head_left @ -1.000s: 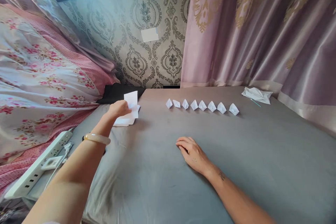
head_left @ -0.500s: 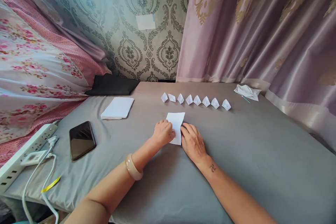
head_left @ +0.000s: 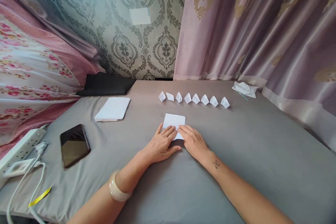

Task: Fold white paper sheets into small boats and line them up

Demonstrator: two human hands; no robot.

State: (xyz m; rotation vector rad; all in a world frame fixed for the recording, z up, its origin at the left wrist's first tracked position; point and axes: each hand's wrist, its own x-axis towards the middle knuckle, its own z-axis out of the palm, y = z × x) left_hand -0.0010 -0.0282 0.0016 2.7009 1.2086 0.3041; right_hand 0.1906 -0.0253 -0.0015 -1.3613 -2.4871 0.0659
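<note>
A white sheet of paper (head_left: 174, 120) lies flat on the grey cloth in front of me. My left hand (head_left: 162, 142) rests on its lower left part, fingers stretched out and thumb spread toward me. On the lower right part, my right hand (head_left: 193, 140) lies with its fingers extended over the paper. Neither hand grips anything. Beyond the sheet stands a row of several small folded white paper pieces (head_left: 195, 98). To the left is a stack of white paper (head_left: 113, 109).
A dark phone (head_left: 75, 145) lies at the left, beside a white power strip (head_left: 22, 150) with plugs and cables. A yellow strip (head_left: 40, 196) sits near the cable. Black cloth (head_left: 107, 84) is at the back left; crumpled white paper (head_left: 245, 89) is at the back right.
My left hand has brought a sheet from the stack to the middle and let go of it, then flattened on it. My right hand has moved onto the sheet. The view has tilted down.
</note>
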